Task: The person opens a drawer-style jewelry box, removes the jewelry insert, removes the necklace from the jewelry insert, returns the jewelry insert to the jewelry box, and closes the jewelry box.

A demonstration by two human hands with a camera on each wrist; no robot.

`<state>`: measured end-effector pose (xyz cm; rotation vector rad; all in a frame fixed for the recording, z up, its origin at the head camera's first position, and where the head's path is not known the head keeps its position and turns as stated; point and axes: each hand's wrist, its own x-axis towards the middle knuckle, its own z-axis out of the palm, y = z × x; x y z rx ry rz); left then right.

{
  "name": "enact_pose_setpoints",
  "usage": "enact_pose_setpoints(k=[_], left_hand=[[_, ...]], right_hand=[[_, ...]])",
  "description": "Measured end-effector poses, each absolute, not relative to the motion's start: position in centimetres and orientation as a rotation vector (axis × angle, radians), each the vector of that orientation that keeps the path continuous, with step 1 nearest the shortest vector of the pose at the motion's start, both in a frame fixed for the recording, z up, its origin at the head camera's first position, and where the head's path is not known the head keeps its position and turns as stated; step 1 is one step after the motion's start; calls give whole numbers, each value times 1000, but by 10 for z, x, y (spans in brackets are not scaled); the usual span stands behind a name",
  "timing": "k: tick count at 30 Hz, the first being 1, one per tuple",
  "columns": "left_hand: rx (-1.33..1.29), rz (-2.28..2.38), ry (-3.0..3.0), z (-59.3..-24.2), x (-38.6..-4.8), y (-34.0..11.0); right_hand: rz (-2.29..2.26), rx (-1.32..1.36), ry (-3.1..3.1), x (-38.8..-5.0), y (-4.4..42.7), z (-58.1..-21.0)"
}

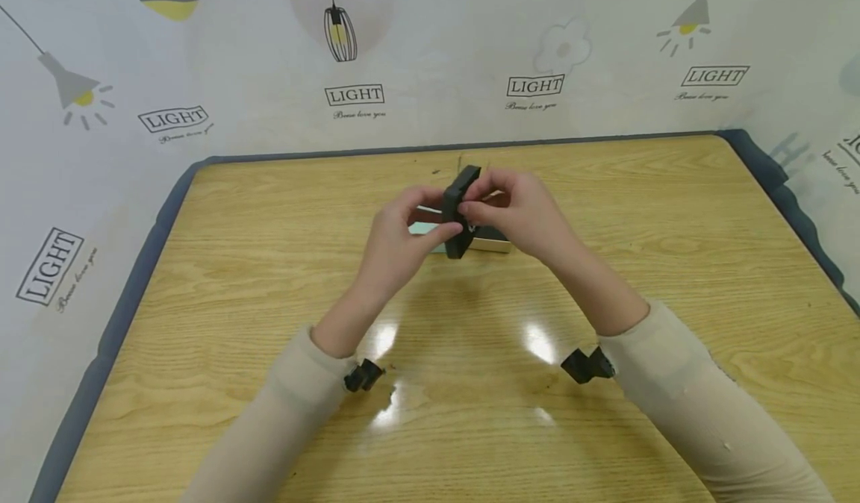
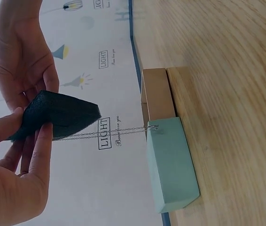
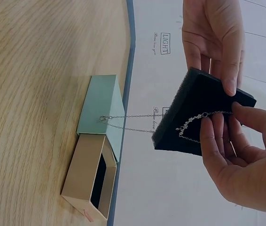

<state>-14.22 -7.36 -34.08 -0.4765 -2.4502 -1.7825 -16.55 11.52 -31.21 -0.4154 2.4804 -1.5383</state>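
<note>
Two hands meet over the counter, raised above it, nearer its far edge than its near one and about midway between its left and right edges. The left hand is part-curled, its thumb on one side and its fingers on the other, gripping the single black foam pad, which stands tilted on edge in the air. The right hand is curled more tightly; its thumb and fingertips come together at the pad's face, pinching the one silver necklace there. A sparkling curved section of it lies against the foam, and two strands of chain hang below the pad, ending at a small clasp; whether that touches anything beneath, I cannot tell. Two box parts rest on the counter toward the far edge, side by side and seemingly touching: one mint-green box part on the side of the left edge, and one tan box on the side of the right edge, its interior dark. Two pale sleeves cover the forearms, each with one small black mount at the cuff.
</note>
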Motion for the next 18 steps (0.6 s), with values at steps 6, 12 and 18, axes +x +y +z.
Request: enact_pose_setpoints(k=[6, 12, 18], left_hand=[[-485, -1722, -2477, -339, -140, -72], [-497, -1710, -2485, -340, -140, -73], [-485, -1696, -2504, -344, -141, -75]], right_hand=[[-1516, -414, 2503, -165, 115, -313], [-1564, -443, 2454, -165, 117, -315], [-1610, -466, 2409, -165, 118, -315]])
